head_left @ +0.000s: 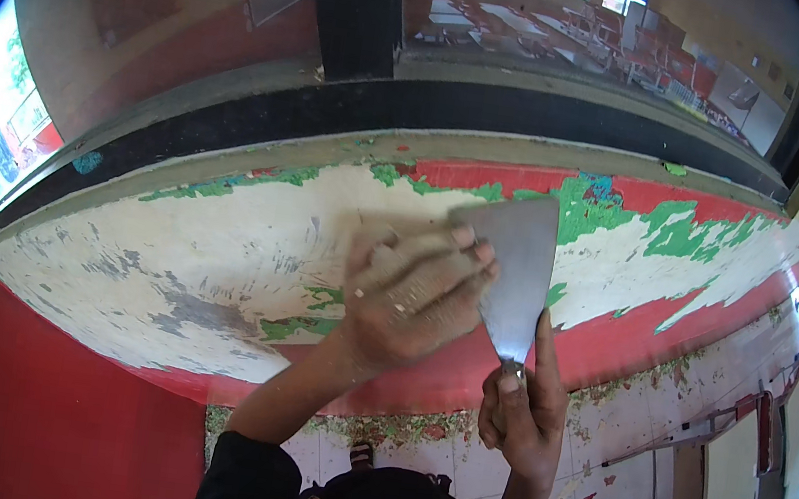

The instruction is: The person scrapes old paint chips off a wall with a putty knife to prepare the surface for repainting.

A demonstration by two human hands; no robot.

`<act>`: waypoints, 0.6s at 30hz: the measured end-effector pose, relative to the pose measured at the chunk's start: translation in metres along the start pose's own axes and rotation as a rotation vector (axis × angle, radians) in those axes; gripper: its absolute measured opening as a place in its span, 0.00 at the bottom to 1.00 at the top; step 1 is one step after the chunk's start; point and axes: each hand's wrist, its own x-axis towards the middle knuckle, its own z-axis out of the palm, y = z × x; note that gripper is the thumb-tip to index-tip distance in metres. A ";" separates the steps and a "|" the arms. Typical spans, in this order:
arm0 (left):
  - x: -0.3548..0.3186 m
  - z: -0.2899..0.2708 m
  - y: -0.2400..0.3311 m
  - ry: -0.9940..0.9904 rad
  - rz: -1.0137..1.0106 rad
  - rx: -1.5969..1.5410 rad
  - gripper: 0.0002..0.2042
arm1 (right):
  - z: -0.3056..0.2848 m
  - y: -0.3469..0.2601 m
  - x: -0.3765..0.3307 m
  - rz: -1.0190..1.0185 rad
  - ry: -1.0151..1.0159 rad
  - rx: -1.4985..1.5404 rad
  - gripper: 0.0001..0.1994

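Observation:
A wide metal scraper (pixel 516 265) lies flat against a wall (pixel 217 256) whose red and green paint is mostly peeled down to white. My right hand (pixel 525 407) grips the scraper's handle from below, with the index finger stretched up along its edge. My left hand (pixel 408 296) presses its fingertips on the blade's left side, the palm over the bare white patch. Patches of green paint (pixel 616 212) remain just above and to the right of the blade's top edge.
A dark window frame (pixel 359 93) runs above the wall, with a room full of desks behind the glass. Paint chips (pixel 396 431) litter the tiled floor at the wall's foot. A desk and a chair (pixel 723 474) stand at the right.

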 end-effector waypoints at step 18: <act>-0.002 -0.005 -0.009 -0.034 0.016 -0.009 0.08 | 0.006 0.000 0.005 0.096 0.007 -0.001 0.29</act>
